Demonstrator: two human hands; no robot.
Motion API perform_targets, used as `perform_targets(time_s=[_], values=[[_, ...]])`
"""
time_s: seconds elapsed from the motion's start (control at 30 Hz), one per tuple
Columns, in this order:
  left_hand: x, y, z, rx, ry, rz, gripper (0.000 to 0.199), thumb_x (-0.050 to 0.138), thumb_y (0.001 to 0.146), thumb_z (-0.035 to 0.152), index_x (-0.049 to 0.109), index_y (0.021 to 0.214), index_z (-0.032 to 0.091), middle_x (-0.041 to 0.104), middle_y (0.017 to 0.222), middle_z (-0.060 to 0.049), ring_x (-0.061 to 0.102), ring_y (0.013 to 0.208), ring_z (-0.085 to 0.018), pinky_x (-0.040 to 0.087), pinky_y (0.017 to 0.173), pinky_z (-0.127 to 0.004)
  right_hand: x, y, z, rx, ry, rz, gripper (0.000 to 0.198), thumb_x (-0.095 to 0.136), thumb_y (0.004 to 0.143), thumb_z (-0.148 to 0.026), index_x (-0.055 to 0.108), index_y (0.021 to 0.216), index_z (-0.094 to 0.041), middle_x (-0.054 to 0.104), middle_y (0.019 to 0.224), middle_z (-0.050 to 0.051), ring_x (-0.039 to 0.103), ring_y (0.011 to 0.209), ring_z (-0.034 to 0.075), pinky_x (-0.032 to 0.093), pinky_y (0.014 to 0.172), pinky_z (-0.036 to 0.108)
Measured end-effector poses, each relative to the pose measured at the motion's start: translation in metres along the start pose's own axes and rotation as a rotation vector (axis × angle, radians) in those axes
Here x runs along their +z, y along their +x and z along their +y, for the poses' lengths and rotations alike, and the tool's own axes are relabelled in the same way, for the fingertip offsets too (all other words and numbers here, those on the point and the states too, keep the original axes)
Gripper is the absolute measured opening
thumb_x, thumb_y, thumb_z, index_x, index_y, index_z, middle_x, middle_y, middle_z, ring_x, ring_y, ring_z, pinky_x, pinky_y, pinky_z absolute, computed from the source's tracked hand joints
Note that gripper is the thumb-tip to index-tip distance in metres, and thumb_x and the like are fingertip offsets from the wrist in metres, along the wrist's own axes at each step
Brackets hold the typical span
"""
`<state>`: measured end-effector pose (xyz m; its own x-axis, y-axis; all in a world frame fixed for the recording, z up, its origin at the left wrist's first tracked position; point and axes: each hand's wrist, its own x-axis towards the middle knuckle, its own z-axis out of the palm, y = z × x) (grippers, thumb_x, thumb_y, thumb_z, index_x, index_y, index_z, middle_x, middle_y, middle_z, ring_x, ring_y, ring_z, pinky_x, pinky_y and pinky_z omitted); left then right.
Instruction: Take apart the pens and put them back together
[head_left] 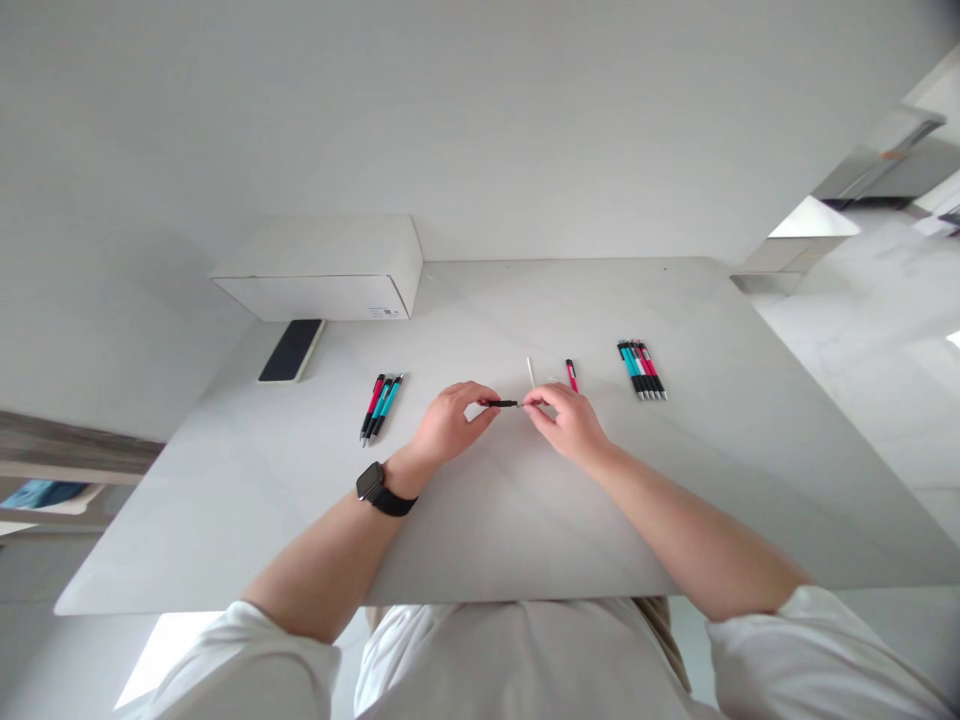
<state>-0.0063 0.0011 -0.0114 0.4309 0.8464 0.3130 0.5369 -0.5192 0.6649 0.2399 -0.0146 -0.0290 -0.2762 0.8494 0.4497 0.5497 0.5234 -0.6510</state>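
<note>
My left hand (452,418) pinches a dark pen part (504,403), which points right over the middle of the table. My right hand (571,424) is closed at the thumb and fingertips around a small piece by the right end of that part; I cannot make out the piece. Just beyond the right hand lie a thin white rod (530,370), like a pen refill, and a red pen barrel with a black end (572,374), partly hidden by the fingers.
Three pens, red and teal, (382,408) lie on the left of the table (525,540). Several more pens (642,370) lie side by side on the right. A phone (292,350) rests before a white box (322,272) at the back left, against the wall.
</note>
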Motion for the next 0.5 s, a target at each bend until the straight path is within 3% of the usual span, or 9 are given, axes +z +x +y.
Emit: perform_targets(time_s=[0.5], values=[[0.0007,0.0007,-0.0006,0.022,0.015,-0.023,0.010,0.066,0.097,0.027,0.073,0.104,0.024,0.076,0.102,-0.005,0.069,0.095,-0.021,0.053,0.090,-0.036,-0.0005,-0.0009,-0.0040,0.012,-0.022,0.015,0.010,0.062,0.096,-0.018,0.068,0.097,-0.026,0.074,0.093,0.003,0.067,0.092,0.023,0.051,0.089,0.036]])
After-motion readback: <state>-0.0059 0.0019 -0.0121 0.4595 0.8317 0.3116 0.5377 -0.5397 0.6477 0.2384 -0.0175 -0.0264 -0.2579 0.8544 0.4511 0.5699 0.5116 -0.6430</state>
